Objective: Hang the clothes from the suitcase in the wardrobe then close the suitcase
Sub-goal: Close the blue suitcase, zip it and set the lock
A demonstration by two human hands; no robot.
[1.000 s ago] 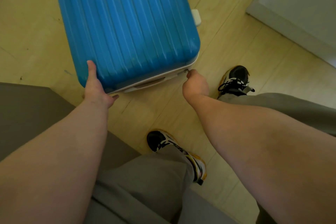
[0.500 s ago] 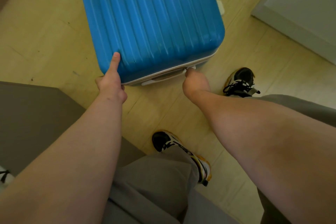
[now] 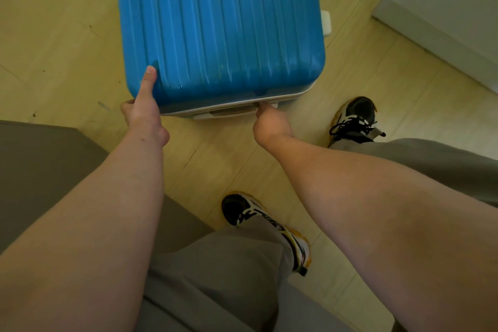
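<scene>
The suitcase (image 3: 221,29) is lying on the floor (image 3: 54,35) at twelve o'clock; our left hand (image 3: 144,113) is gripping its seven-o'clock corner (thumb on top), our right hand (image 3: 272,122) pinching its five-o'clock edge.

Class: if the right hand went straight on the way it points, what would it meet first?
The suitcase: the right hand points at its near seam, where it seems to pinch a zip pull.

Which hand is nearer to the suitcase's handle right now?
Right. The right hand pinches the zip at the right end of the handle; the left hand grips the near left corner of the suitcase, apart from the handle.
</scene>
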